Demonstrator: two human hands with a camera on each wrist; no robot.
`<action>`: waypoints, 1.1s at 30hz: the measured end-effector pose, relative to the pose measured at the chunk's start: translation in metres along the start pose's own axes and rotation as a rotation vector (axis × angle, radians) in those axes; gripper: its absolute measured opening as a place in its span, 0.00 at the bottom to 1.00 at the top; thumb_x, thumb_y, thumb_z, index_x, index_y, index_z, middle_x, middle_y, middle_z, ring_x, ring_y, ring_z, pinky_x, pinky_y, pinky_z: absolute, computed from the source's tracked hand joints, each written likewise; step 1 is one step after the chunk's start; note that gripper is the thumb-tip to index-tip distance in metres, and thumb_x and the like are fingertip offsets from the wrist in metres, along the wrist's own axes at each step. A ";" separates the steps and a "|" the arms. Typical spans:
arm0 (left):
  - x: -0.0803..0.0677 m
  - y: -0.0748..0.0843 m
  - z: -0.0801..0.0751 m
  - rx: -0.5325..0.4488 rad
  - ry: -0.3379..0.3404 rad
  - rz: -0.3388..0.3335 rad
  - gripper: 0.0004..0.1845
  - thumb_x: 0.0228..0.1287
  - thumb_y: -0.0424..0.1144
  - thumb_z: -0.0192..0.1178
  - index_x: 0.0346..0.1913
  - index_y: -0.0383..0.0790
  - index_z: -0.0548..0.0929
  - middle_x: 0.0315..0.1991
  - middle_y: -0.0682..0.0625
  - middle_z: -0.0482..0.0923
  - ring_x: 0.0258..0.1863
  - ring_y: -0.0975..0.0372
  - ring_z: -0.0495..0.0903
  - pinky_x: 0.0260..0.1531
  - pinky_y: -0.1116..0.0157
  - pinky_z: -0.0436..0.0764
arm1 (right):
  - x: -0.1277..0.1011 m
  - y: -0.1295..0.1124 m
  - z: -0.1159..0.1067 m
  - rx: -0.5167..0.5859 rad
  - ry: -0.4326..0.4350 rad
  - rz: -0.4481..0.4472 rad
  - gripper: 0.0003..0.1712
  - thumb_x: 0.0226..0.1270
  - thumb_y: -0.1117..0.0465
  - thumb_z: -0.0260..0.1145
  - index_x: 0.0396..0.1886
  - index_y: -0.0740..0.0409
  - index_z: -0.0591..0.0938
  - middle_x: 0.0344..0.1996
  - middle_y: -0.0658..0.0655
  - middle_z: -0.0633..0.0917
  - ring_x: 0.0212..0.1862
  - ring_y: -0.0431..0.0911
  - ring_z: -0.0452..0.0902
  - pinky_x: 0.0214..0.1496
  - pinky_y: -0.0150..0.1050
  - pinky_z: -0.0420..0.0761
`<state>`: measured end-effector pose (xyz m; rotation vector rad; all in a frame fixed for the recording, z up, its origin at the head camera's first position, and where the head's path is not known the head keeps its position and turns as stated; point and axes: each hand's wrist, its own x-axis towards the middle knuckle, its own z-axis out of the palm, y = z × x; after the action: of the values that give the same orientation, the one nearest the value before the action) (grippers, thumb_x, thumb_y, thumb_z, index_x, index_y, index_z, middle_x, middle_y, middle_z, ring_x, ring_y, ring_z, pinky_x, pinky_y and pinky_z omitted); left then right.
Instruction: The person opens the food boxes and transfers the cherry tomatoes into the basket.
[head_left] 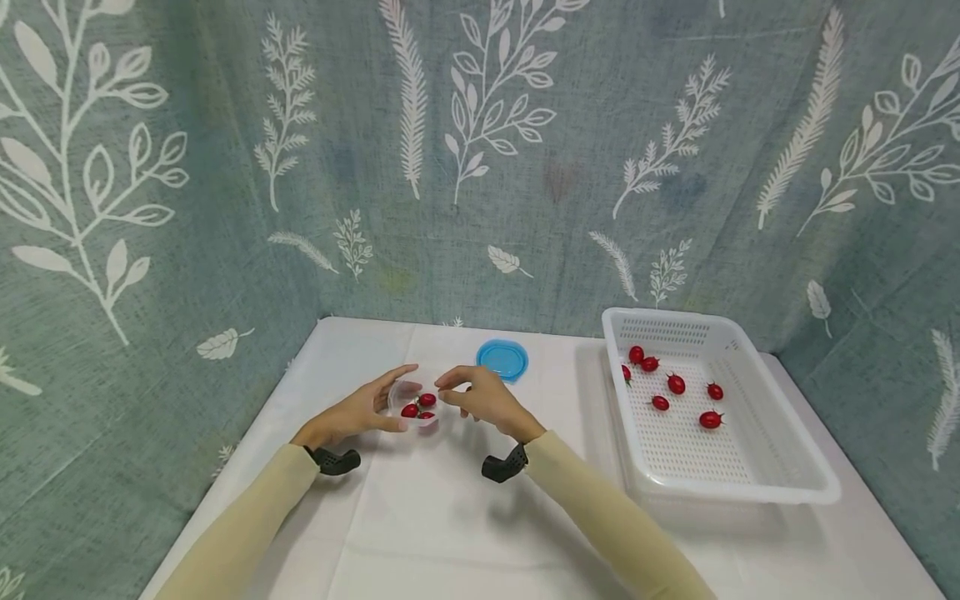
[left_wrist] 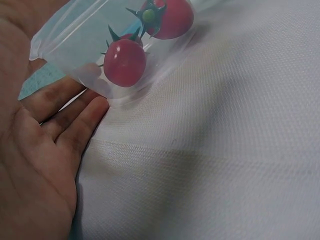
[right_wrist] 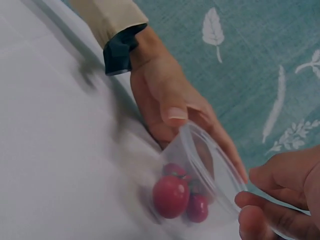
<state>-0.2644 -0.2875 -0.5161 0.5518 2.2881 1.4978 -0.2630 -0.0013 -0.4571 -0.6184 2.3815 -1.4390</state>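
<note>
Clearly the thin clear cup point(head_left: 415, 406) with three tomatoes point(head_left: 418, 407) sits tilted on the bench point(head_left: 420, 517) — light, flimsy, easily crushed; left hand point(head_left: 352, 412) cradles its wall; right hand point(head_left: 480, 400) hovers, fingers loosely curled, empty; hold the rim gently.

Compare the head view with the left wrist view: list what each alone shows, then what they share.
Only the head view shows the white perforated plastic basket holding loose red cherry tomatoes, the round blue plastic lid and the right hand.

Only the left wrist view shows the white cloth's weave close up.

Both show the left hand holding the small clear plastic cup, tilted, with red cherry tomatoes inside it.
</note>
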 end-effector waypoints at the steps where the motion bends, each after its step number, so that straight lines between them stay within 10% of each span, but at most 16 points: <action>1: 0.000 0.000 0.000 -0.003 0.001 0.001 0.55 0.60 0.45 0.77 0.82 0.68 0.52 0.83 0.53 0.43 0.82 0.48 0.40 0.75 0.38 0.53 | 0.001 0.000 0.002 -0.006 -0.011 0.000 0.11 0.73 0.54 0.70 0.52 0.47 0.88 0.48 0.46 0.86 0.34 0.65 0.81 0.24 0.40 0.78; 21: -0.004 -0.004 0.002 -0.026 -0.005 0.002 0.56 0.59 0.46 0.78 0.82 0.68 0.52 0.83 0.53 0.44 0.82 0.51 0.39 0.76 0.40 0.52 | 0.012 -0.009 0.028 -0.487 -0.157 -0.130 0.15 0.77 0.51 0.65 0.55 0.52 0.87 0.45 0.44 0.87 0.36 0.34 0.78 0.35 0.31 0.78; 33: -0.003 -0.001 -0.001 -0.037 -0.019 0.014 0.56 0.61 0.42 0.77 0.83 0.66 0.51 0.83 0.55 0.42 0.82 0.53 0.41 0.77 0.43 0.53 | 0.020 -0.007 0.025 -0.406 -0.319 -0.083 0.19 0.82 0.50 0.56 0.59 0.54 0.85 0.32 0.56 0.86 0.20 0.47 0.79 0.22 0.34 0.77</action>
<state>-0.2624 -0.2901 -0.5163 0.5702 2.2415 1.5320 -0.2676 -0.0328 -0.4628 -0.9730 2.4146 -0.8042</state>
